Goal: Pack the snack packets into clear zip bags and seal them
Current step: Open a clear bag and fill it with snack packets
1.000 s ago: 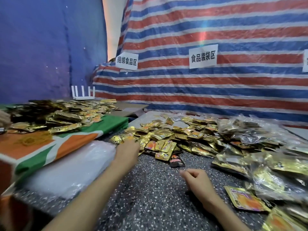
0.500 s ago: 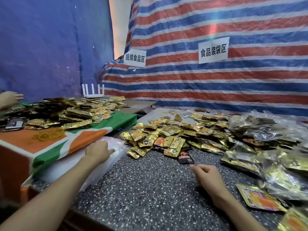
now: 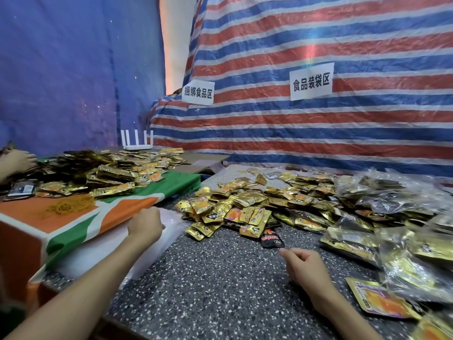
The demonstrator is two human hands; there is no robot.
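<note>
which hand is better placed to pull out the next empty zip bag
Left. The left hand is on the bag stack, while the right hand lies loosely curled and empty on the table, nearer the packet pile; it would probably have to reach across.

A white paper sign point(image 3: 198, 92) taped to the striped tarp point(image 3: 367, 133) reads 捆绑食品区 in black characters. Further right on the same tarp, a second white sign point(image 3: 311, 81) reads 食品装袋区. The snack packets point(image 3: 247, 207) carry printing that is too small to read.
</note>
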